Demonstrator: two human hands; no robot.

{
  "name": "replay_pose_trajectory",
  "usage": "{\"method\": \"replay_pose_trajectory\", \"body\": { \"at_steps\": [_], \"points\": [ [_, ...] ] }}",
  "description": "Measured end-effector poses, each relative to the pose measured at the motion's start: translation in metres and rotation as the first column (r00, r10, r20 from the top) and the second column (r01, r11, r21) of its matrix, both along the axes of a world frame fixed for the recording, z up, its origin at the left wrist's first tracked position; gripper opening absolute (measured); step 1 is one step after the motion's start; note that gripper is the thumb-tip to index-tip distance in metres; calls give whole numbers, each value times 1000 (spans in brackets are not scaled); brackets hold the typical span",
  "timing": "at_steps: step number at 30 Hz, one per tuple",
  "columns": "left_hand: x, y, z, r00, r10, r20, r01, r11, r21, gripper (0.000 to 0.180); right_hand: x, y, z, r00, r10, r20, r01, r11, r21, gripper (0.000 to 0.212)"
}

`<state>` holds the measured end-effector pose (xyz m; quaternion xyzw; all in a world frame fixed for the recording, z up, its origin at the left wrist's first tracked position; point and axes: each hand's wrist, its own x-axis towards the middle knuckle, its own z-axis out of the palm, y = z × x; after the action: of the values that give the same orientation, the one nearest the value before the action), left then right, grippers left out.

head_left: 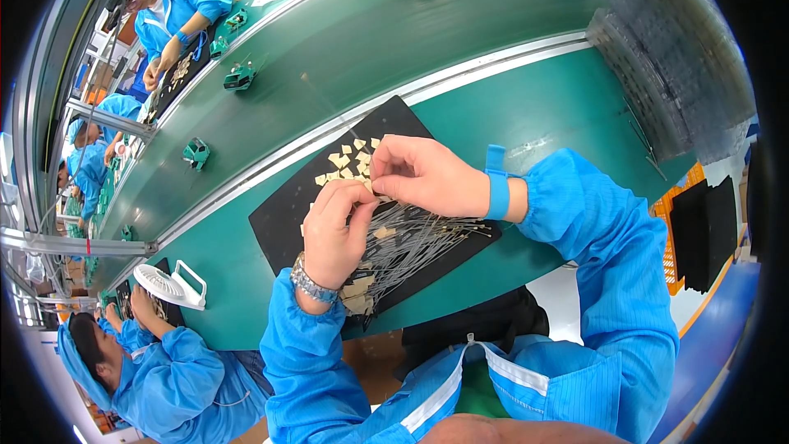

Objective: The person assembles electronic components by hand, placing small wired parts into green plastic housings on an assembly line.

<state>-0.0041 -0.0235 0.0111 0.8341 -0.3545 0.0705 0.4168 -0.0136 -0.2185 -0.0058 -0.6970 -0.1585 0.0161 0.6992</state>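
My left hand (335, 224), with a metal-banded watch (313, 281) at its wrist, is closed in a pinch over a black mat (283, 214). Fingertip to fingertip with it, my right hand (427, 174) pinches too, a blue band (498, 185) around that wrist. Whatever lies between the fingers is too small and covered to make out. Just beyond the fingertips are scattered small cream-coloured pieces (343, 160). A loose bundle of thin grey cables (423, 247) spreads under and beside my hands. More cream pieces (358, 296) lie by the cables' near end.
The mat rests on a green bench (485, 107). Past a metal rail runs a green conveyor (370, 41) carrying small green fixtures (240, 76). A white fan (170, 286) stands at left, near a co-worker in blue (173, 370). Stacked clear plastic trays (674, 49) rise at right.
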Motion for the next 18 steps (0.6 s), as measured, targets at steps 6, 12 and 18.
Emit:
{"method": "replay_pose_trajectory", "body": {
  "at_steps": [6, 12, 18],
  "points": [
    [-2, 1, 1, 999, -19, 45, 19, 1000, -5, 14, 2, -3, 0, 964, 147, -219, -107, 977, 187, 10],
    [-1, 1, 5, 999, -4, 54, 4, 1000, 1, 15, 1, -1, 4, 979, 119, -163, -87, 977, 195, 10],
    [-3, -2, 5, 995, 4, 101, -2, 1000, -22, 15, 1, -1, 4, 984, 126, -123, -98, 973, 210, 9]
  ]
}}
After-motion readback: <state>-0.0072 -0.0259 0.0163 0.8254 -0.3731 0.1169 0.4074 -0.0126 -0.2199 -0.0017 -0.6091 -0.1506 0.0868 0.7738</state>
